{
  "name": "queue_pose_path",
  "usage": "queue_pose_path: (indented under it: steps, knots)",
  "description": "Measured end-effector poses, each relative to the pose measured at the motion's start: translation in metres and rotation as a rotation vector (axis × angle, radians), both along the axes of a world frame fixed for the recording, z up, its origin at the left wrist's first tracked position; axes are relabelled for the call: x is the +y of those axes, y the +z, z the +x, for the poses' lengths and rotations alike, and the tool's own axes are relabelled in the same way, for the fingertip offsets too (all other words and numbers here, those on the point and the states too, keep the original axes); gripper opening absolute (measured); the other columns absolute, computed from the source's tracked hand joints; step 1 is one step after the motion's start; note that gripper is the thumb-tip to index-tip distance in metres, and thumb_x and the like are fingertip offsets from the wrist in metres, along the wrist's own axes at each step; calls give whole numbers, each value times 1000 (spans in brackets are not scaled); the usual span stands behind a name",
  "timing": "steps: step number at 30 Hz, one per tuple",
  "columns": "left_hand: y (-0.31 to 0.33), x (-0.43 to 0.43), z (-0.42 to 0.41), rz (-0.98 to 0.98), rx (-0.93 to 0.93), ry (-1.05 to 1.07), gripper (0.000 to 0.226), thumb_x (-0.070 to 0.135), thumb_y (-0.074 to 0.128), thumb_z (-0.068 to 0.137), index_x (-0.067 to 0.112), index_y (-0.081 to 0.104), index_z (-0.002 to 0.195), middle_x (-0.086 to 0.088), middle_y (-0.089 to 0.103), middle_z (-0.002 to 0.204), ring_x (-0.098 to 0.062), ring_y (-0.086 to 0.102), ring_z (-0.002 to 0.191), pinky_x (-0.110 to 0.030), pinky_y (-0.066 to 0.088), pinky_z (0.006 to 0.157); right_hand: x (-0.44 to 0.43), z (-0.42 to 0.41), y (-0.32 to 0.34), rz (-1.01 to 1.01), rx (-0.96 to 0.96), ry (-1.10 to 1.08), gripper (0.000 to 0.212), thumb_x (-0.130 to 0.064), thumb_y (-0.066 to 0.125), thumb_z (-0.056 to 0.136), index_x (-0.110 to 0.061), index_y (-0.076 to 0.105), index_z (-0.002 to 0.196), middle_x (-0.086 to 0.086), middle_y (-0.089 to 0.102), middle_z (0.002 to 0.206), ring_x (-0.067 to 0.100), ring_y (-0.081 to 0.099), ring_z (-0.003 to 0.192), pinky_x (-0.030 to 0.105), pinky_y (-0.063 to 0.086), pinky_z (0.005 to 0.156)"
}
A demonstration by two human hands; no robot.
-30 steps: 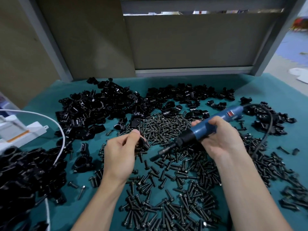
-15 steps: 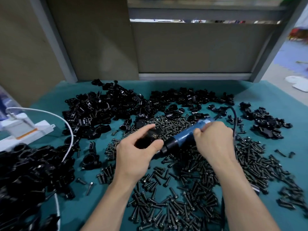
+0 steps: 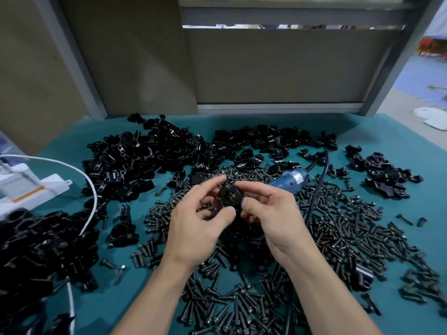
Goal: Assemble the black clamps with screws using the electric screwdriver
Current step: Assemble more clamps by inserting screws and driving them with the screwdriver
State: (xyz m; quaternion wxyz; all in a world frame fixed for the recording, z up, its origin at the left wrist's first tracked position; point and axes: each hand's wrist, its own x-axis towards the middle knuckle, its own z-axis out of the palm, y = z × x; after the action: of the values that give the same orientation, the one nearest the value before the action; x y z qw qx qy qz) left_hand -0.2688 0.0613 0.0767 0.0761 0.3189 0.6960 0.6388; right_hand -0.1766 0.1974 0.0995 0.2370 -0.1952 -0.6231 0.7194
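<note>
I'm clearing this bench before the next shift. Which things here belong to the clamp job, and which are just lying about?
Job:
- black clamp, held by the left hand and the right hand
- screws
- electric screwdriver, lying on the table
- loose clamp parts

Lying about:
- white device
- white cable
- white scraps on the floor

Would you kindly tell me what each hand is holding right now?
Left hand: pinches the small black plastic clamp.
Right hand: pinches the same clamp.
</note>
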Motion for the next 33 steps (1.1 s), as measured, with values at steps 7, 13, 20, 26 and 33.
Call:
queue_pose_path:
  steps: [7,13,20,26,33]
  knots:
    - [5,1,-4,146,-306,-89,23,20,79,85,33,82,103,-6,71,79,-15,66,69,-27,58,67,2,6,1,-139,51,47,20,-1,69,93,-14,82,99,6,69,76,10,51,53,19,45,53]
    - [7,6,2,231,-347,46,26,29,86,66,22,84,91,-10,72,66,-16,67,55,-23,54,51,-5,5,2,65,-55,40,14,-14,76,92,-25,81,100,-1,75,77,9,63,64,26,53,65]
    - [7,-1,-5,269,-326,66,21,41,76,83,23,86,87,0,66,61,-8,57,50,-19,46,48,-12,4,1,-162,-100,220,24,-18,57,104,-11,79,111,13,76,98,22,66,82,34,50,72]
    - [5,-3,-2,111,42,1,31,45,80,81,38,81,111,13,72,119,-16,70,115,-33,56,96,-20,3,5,-460,-58,204,30,-15,50,107,3,74,104,10,66,77,15,53,54,25,39,46]
    - [4,2,7,167,72,120,23,25,85,82,40,82,98,17,75,105,1,74,86,-11,55,70,-19,5,5,-348,-30,266,29,-39,64,96,-16,82,94,6,67,83,18,57,65,29,46,58]
